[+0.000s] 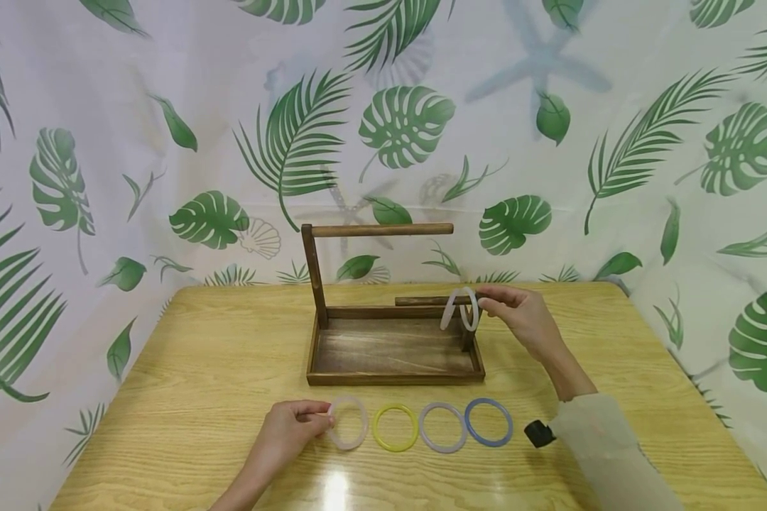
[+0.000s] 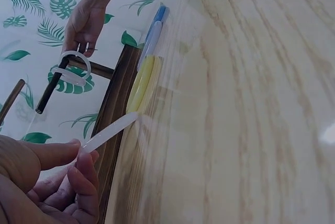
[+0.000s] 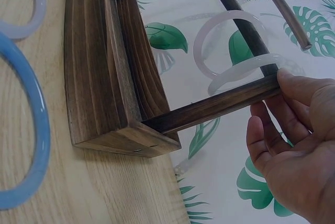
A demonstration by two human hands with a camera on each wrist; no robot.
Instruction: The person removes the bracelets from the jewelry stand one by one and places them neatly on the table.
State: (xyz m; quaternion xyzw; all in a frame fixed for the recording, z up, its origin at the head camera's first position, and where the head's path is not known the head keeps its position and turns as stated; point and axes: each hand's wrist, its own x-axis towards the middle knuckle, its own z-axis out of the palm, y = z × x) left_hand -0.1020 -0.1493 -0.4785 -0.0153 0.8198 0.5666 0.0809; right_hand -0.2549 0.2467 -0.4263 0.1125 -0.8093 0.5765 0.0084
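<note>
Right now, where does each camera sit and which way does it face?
Head: on the head, facing forward and down at the wooden rack; left grip and right grip show.
Left wrist: on that wrist, facing past the pale ring the left grip pinches; the right grip shows beyond.
Right wrist: on that wrist, facing the wooden rack; only the right grip shows.
Head and left wrist share the yellow ring.

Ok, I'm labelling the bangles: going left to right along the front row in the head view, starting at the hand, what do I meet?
Left hand, translucent whitish ring, yellow ring, pale lavender ring, blue ring.
</note>
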